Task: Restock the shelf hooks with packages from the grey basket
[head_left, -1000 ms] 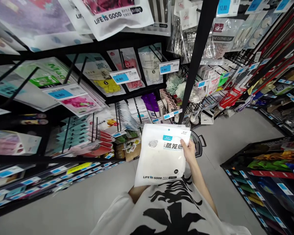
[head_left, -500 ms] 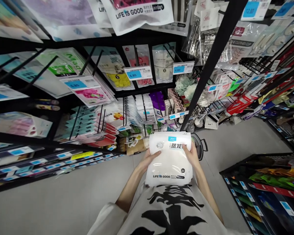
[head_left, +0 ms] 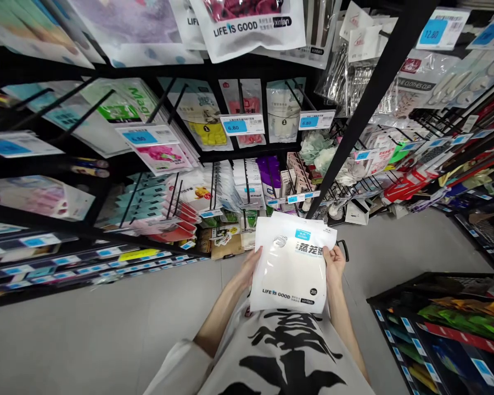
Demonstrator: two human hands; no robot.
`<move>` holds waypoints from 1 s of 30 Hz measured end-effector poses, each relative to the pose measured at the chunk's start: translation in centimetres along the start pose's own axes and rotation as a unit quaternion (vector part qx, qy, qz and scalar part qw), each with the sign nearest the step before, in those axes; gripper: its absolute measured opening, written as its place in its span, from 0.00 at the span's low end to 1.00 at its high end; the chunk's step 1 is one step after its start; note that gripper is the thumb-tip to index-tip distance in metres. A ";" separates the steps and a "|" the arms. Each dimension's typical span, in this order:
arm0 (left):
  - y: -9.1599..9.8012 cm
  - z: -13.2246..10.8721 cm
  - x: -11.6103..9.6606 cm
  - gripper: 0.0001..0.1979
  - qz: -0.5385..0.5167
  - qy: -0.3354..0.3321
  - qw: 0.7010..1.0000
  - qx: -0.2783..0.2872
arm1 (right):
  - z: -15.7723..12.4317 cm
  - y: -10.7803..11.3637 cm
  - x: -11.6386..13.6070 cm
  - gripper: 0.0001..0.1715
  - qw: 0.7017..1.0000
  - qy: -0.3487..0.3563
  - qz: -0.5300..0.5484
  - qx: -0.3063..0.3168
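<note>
A flat white package of steamer paper [head_left: 290, 274] is held upright in front of my body, its printed front facing me. The print includes dark characters, a blue label and "LIFE IS GOOD" along the bottom. At its left edge my left hand [head_left: 251, 266] is closed on it, with the fingers mostly hidden behind. My right hand [head_left: 334, 263] grips the right edge, thumb at the front and fingertips bent at the side. Further white edges show behind the package's top, so more than one may be stacked there.
Ahead stands a black rack with hanging packs, such as a glove pack [head_left: 206, 118] and price tags [head_left: 242, 125]. A black post [head_left: 354, 126] slants down near the package. Behind my right hand a dark basket handle [head_left: 346, 251] shows. Another shelf [head_left: 440, 323] stands at the right over grey floor [head_left: 127, 334].
Both hands have shifted toward the package's edges; the left thumb has left its front. The package has moved slightly right and tilted, and the view has turned a little.
</note>
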State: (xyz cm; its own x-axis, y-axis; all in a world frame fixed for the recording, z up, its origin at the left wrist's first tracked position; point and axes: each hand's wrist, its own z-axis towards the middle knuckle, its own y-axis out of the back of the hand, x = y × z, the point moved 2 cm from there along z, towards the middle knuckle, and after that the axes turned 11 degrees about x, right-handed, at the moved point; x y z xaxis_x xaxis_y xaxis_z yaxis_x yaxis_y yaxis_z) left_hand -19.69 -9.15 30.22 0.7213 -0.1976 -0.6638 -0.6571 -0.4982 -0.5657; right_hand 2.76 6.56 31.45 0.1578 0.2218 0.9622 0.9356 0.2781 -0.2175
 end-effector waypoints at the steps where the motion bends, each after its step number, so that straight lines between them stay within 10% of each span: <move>1: 0.0 0.0 0.1 0.29 0.011 0.006 1.000 0.006 | -0.2 0.1 -0.1 0.22 1.000 -0.011 0.012 0.013; 5: -0.8 0.0 -0.1 0.35 0.067 -0.006 0.996 0.055 | -0.3 0.7 -0.4 0.21 0.997 -0.041 0.049 0.034; 9: -1.2 -0.4 -0.9 0.40 0.184 -0.158 0.970 0.026 | 1.0 2.6 0.1 0.16 0.996 -0.062 0.033 0.051; 14: 0.2 -1.2 -1.0 0.26 0.300 -0.160 0.940 0.017 | 1.8 4.1 1.4 0.18 0.994 -0.080 0.016 0.068; 22: 1.9 -2.8 -1.5 0.16 0.276 -0.137 0.951 -0.014 | 4.1 -0.9 2.9 0.23 0.982 -0.096 -0.068 0.149; 30: 5.1 -6.9 -3.0 0.20 0.352 -0.202 0.901 -0.153 | 6.3 -6.6 7.6 0.23 0.923 0.119 -0.321 0.176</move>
State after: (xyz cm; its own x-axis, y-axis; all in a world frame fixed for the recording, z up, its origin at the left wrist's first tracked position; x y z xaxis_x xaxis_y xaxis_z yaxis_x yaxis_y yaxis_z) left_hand -23.71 -16.88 32.75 -0.0294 -0.2627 -0.9644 -0.7845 -0.5919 0.1852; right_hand -4.23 12.24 39.15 -0.2898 -0.2936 0.9109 0.7060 0.5770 0.4106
